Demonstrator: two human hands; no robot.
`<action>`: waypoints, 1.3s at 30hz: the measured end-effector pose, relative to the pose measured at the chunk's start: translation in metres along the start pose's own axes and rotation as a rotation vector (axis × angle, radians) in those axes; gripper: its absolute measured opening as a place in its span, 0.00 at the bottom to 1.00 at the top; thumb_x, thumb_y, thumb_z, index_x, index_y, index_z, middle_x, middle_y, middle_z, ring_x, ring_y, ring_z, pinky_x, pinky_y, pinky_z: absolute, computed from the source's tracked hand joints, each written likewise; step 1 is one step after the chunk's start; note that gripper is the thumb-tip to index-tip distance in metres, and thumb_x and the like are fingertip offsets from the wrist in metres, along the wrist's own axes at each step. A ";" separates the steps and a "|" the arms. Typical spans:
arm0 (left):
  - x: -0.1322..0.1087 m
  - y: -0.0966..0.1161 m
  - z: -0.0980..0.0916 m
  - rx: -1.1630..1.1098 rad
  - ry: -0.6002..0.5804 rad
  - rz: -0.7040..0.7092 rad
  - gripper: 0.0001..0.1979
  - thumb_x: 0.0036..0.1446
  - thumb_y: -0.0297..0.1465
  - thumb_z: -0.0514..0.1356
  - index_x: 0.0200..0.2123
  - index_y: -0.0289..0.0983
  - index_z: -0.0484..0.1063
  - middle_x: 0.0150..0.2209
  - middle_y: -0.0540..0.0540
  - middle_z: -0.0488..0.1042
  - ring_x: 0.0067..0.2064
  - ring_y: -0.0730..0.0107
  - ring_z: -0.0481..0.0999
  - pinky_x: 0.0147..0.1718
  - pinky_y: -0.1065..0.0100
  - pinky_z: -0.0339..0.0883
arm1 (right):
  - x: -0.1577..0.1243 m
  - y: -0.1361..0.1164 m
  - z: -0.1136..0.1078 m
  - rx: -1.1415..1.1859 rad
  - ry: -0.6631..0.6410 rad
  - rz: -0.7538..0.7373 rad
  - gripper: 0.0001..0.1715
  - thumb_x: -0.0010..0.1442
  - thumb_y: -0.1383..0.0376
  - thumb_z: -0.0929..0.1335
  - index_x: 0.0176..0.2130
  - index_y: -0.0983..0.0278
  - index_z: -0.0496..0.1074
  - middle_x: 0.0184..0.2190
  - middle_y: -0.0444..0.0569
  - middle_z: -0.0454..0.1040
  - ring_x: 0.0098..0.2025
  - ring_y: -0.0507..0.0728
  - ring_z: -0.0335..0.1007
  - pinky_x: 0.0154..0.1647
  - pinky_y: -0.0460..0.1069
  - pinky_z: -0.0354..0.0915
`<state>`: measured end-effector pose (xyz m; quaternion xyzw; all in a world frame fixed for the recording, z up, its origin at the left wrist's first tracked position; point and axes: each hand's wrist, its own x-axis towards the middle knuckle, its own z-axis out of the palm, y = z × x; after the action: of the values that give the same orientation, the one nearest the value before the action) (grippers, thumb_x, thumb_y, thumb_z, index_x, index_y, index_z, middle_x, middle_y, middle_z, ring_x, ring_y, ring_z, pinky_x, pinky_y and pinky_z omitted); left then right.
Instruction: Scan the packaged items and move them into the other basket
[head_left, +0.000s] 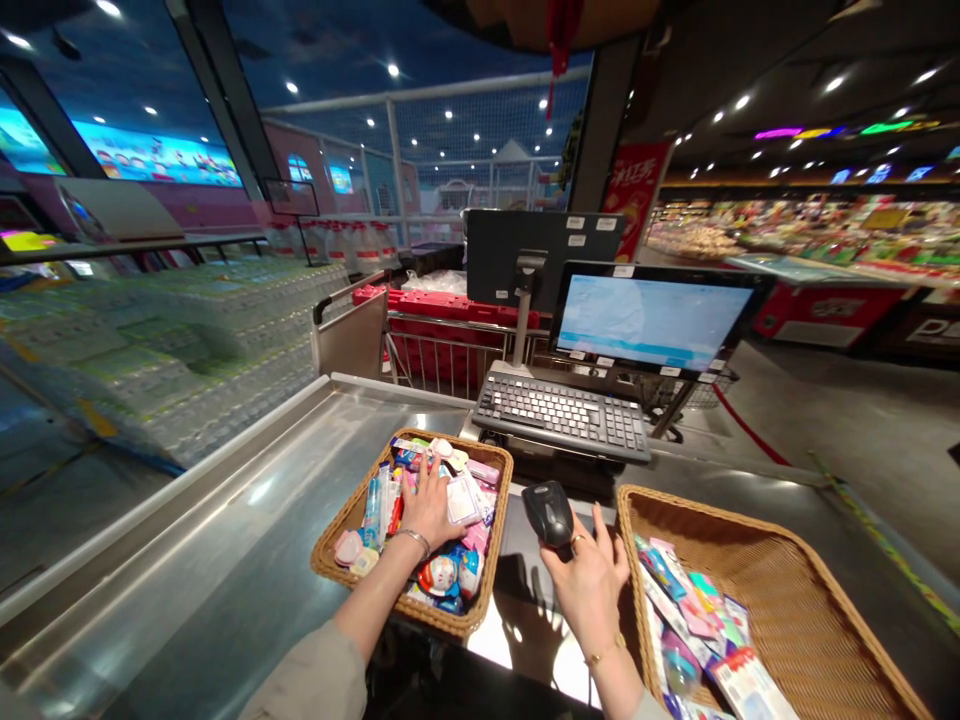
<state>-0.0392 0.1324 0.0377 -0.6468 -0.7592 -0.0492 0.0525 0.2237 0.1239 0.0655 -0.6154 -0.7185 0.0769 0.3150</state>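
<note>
Illumination is indoor and artificial. Small ceiling spotlights (390,70) above the monitor (651,322) register as clipped white dots. The monitor screen is overexposed, pale blue, with no legible content. Below the monitor, the steel counter (225,560) carries soft, broad reflections. A hard white glare patch lies at the bottom edge, crossed by finger shadows just left of the right hand (589,585). Left of the monitor, the stacked bottles (187,340) are smeared by blur. Right of it, the shop shelves (810,235) are soft and oversaturated. Straight lines bow markedly towards the frame edges.
</note>
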 end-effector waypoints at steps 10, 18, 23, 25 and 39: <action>0.008 0.027 -0.035 0.013 0.171 0.069 0.43 0.43 0.51 0.65 0.59 0.34 0.63 0.70 0.34 0.43 0.71 0.41 0.30 0.64 0.34 0.27 | -0.003 0.000 -0.008 0.002 0.007 0.000 0.17 0.54 0.61 0.65 0.42 0.59 0.76 0.55 0.47 0.73 0.67 0.65 0.49 0.64 0.66 0.41; 0.009 0.044 -0.047 -0.007 0.205 0.111 0.40 0.46 0.46 0.65 0.59 0.33 0.63 0.70 0.34 0.42 0.71 0.42 0.29 0.64 0.35 0.26 | -0.005 -0.004 -0.011 -0.012 -0.004 0.003 0.20 0.54 0.62 0.65 0.46 0.59 0.75 0.56 0.47 0.72 0.68 0.65 0.47 0.64 0.67 0.40; 0.009 0.050 -0.047 0.007 0.220 0.125 0.40 0.48 0.47 0.64 0.61 0.33 0.62 0.71 0.35 0.41 0.71 0.44 0.29 0.64 0.35 0.24 | -0.006 -0.007 -0.014 -0.017 -0.017 -0.004 0.19 0.53 0.63 0.65 0.45 0.58 0.76 0.56 0.46 0.72 0.68 0.66 0.46 0.64 0.67 0.39; 0.009 0.052 -0.048 0.015 0.226 0.136 0.40 0.49 0.46 0.64 0.61 0.33 0.61 0.71 0.35 0.40 0.71 0.45 0.29 0.65 0.36 0.24 | -0.006 -0.009 -0.015 -0.018 -0.025 -0.006 0.19 0.54 0.63 0.65 0.45 0.57 0.76 0.56 0.46 0.71 0.68 0.66 0.46 0.64 0.67 0.39; 0.011 0.055 -0.042 0.056 0.299 0.207 0.39 0.49 0.42 0.64 0.62 0.33 0.59 0.71 0.35 0.38 0.71 0.46 0.32 0.63 0.32 0.26 | -0.008 -0.011 -0.017 -0.042 0.006 -0.059 0.20 0.54 0.63 0.65 0.47 0.57 0.75 0.56 0.46 0.71 0.68 0.67 0.46 0.64 0.68 0.40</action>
<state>0.0143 0.1458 0.0812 -0.7054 -0.6734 -0.1179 0.1874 0.2243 0.1093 0.0816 -0.6007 -0.7367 0.0506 0.3065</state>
